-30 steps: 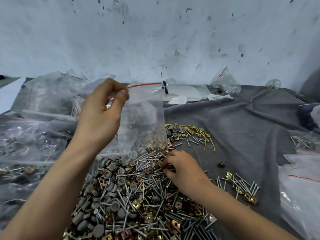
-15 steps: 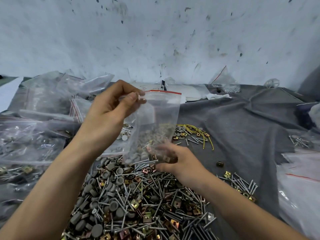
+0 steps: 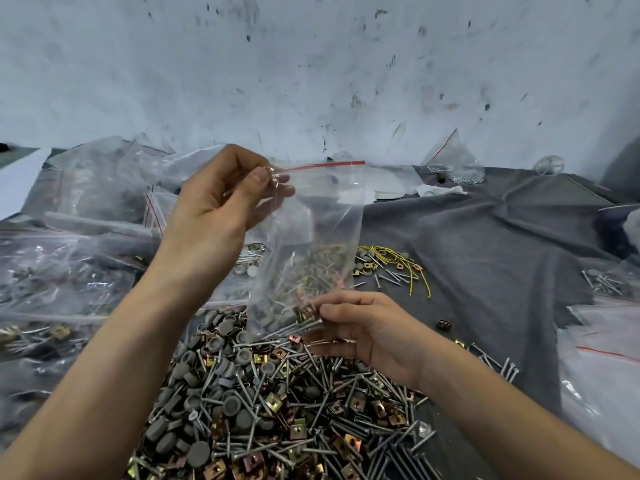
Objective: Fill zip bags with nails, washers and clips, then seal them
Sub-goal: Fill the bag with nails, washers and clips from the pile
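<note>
Nearest to me, a heaped pile [image 3: 277, 410] of long nails, round grey washers and brass-coloured square clips lies on the table. Just above its far edge is the right hand [image 3: 367, 334], palm turned inward. Its thumb and curled fingers pinch a few nails [image 3: 304, 325] and a clip [image 3: 306, 311] right at the bottom corner of the zip bag [image 3: 322, 220]. I cannot tell whether the plastic lies between the fingers and the metal.

The zip bag hangs upright in the air over the pile. It is clear with a red strip along its top, and its lower half holds a jumble of nails, washers and clips. The left hand [image 3: 221, 209] holds it up, thumb and fingers clamped on the top left corner beside the red strip.

Everything sits on a wrinkled grey cloth [image 3: 485, 254]. To the right of the bag lie some yellow wires [image 3: 412, 271] among scattered nails and washers. One lone clip [image 3: 443, 324] lies near the right hand, and a small cluster of nails [image 3: 498, 365] lies beside the right forearm. Filled bags [image 3: 69, 271] are stacked along the left side, and flat bags [image 3: 606, 358] lie at the right edge. Farther back, another small bag [image 3: 453, 164] stands near a stained white wall [image 3: 311, 64].
</note>
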The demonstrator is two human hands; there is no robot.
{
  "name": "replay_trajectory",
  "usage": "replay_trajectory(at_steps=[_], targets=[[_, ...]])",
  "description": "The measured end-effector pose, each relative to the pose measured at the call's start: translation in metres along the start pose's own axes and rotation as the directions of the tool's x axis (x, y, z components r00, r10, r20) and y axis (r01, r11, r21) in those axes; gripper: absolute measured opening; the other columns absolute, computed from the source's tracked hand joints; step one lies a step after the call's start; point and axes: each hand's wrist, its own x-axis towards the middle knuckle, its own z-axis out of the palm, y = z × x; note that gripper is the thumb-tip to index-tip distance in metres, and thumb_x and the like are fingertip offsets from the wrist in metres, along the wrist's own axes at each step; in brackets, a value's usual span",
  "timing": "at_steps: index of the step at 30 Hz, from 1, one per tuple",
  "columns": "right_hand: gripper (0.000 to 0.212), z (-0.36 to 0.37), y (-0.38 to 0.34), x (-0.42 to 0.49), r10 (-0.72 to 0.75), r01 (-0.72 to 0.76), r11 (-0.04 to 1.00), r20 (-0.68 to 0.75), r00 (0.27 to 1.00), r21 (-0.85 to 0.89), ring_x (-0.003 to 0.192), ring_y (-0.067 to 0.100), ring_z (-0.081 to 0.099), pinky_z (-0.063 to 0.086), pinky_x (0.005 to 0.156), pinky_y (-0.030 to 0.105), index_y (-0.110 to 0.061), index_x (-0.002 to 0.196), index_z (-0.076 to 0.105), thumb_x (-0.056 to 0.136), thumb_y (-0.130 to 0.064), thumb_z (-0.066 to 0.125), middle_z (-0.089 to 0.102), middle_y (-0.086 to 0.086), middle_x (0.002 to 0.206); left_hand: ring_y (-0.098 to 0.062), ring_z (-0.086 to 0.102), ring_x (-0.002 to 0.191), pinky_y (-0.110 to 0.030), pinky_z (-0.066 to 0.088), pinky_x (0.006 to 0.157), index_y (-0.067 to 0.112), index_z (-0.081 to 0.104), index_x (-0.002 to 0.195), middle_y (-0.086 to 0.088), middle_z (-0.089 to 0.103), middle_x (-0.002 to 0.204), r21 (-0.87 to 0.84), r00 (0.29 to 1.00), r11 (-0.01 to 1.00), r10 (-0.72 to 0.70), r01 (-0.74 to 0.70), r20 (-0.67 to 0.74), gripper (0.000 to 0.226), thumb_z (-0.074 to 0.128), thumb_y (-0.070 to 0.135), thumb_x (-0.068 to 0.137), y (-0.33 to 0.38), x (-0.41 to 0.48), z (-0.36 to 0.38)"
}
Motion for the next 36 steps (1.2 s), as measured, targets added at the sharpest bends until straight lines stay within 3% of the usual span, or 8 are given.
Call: replay_trajectory(at_steps=[9, 11, 14, 16, 21, 27, 32, 36], targets=[[0.025, 0.004, -0.003, -0.001, 0.088, -0.088, 0.968, 0.011, 0.996, 0.235, 0.079, 0.031, 0.072, 0.06, 0.066, 0.034, -0.003, 0.075, 0.071, 0.087, -0.012, 0.05, 0.072, 0.018, 0.085, -0.019, 0.071, 0.096, -0.028, 0.055, 0.088, 0.018, 0.056, 0.083, -0.004, 0.07, 0.094, 0.008, 1.0, 1.0, -0.025, 0.025, 0.0, 0.023, 0.045, 0.007, 0.1, 0.001, -0.001, 0.002], [0.024, 0.005, -0.004, -0.002, 0.106, -0.108, 0.963, 0.023, 0.994, 0.248, 0.082, 0.032, 0.071, 0.06, 0.067, 0.034, -0.001, 0.086, 0.072, 0.08, -0.015, 0.053, 0.072, 0.019, 0.089, -0.019, 0.071, 0.096, -0.027, 0.055, 0.087, 0.018, 0.056, 0.082, -0.005, 0.069, 0.093, 0.012, 1.0, 1.0, -0.027, 0.027, -0.005, 0.024, 0.045, 0.007, 0.101, 0.001, -0.001, 0.001], [0.045, 0.002, -0.006, -0.003, 0.124, -0.132, 0.953, 0.045, 0.991, 0.273, 0.081, 0.029, 0.071, 0.06, 0.07, 0.035, 0.006, 0.115, 0.062, 0.077, -0.017, 0.054, 0.071, 0.019, 0.096, -0.017, 0.071, 0.094, -0.026, 0.055, 0.086, 0.017, 0.056, 0.082, -0.003, 0.069, 0.092, 0.043, 0.999, 0.999, -0.026, 0.027, -0.033, 0.024, 0.044, 0.007, 0.101, 0.0, 0.0, -0.001], [0.049, 0.002, -0.007, -0.004, 0.136, -0.149, 0.946, 0.068, 0.988, 0.286, 0.082, 0.028, 0.07, 0.06, 0.075, 0.037, 0.006, 0.121, 0.058, 0.078, -0.018, 0.049, 0.07, 0.019, 0.098, -0.016, 0.071, 0.093, -0.027, 0.055, 0.088, 0.017, 0.055, 0.082, -0.002, 0.069, 0.092, 0.073, 0.998, 0.997, -0.027, 0.032, -0.061, 0.024, 0.044, 0.008, 0.101, 0.0, 0.001, -0.002], [0.05, 0.002, -0.01, -0.005, 0.146, -0.168, 0.932, 0.092, 0.985, 0.322, 0.096, 0.034, 0.065, 0.058, 0.08, 0.038, 0.006, 0.12, 0.058, 0.079, -0.013, 0.037, 0.066, 0.023, 0.114, -0.015, 0.071, 0.092, -0.029, 0.055, 0.09, 0.017, 0.054, 0.083, -0.001, 0.069, 0.092, 0.112, 0.992, 0.993, -0.025, 0.039, -0.122, 0.024, 0.044, 0.008, 0.102, -0.002, 0.003, -0.004], [0.047, 0.001, -0.011, -0.008, 0.088, -0.115, 0.948, 0.102, 0.991, 0.298, 0.078, 0.026, 0.072, 0.056, 0.083, 0.037, 0.007, 0.123, 0.054, 0.086, 0.017, 0.027, 0.07, 0.02, 0.094, -0.019, 0.071, 0.095, -0.035, 0.054, 0.094, 0.018, 0.054, 0.083, -0.003, 0.067, 0.092, 0.128, 0.987, 0.991, -0.021, 0.041, -0.158, 0.024, 0.044, 0.008, 0.102, -0.003, 0.004, -0.005], [0.04, -0.001, -0.008, -0.007, 0.057, -0.077, 0.962, 0.083, 0.995, 0.261, 0.089, 0.031, 0.07, 0.057, 0.079, 0.033, 0.004, 0.113, 0.064, 0.087, 0.02, 0.038, 0.067, 0.023, 0.11, -0.022, 0.071, 0.096, -0.03, 0.055, 0.09, 0.018, 0.053, 0.082, -0.007, 0.068, 0.096, 0.137, 0.985, 0.989, -0.025, 0.048, -0.169, 0.024, 0.044, 0.008, 0.101, -0.002, 0.004, -0.005], [0.026, 0.001, -0.007, -0.007, 0.033, -0.042, 0.973, 0.046, 0.998, 0.225, 0.082, 0.027, 0.072, 0.06, 0.067, 0.029, 0.007, 0.096, 0.07, 0.08, 0.012, 0.051, 0.071, 0.021, 0.097, -0.018, 0.071, 0.093, -0.029, 0.056, 0.088, 0.018, 0.054, 0.082, -0.004, 0.068, 0.093, 0.136, 0.984, 0.989, -0.028, 0.052, -0.175, 0.024, 0.044, 0.007, 0.101, -0.001, 0.004, -0.004]])
